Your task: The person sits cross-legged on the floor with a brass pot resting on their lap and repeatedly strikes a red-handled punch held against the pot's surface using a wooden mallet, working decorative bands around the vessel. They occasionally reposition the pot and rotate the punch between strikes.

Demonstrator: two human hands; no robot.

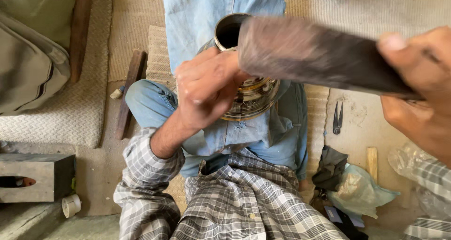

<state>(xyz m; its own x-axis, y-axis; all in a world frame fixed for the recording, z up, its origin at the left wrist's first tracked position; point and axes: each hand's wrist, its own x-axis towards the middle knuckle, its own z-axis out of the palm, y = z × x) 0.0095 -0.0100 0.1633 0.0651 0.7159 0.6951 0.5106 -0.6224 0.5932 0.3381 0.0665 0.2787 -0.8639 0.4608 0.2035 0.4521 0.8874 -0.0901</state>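
Brass-coloured and ringed with bands, a round metal vessel with a dark open mouth rests on the person's lap, against the blue denim trousers. The left hand lies curled over its side, fingers pressed to the metal. The right hand is closed around a dark, flat wooden mallet (blurred), held over the vessel. Small pliers lie on the floor nearby.

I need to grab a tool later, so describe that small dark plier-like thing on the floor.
Start at the woven mat under the seated person's legs and move to its right edge. On the bare floor there lie the dark pincers, handles spread, the only metal tool there, above a black cloth.
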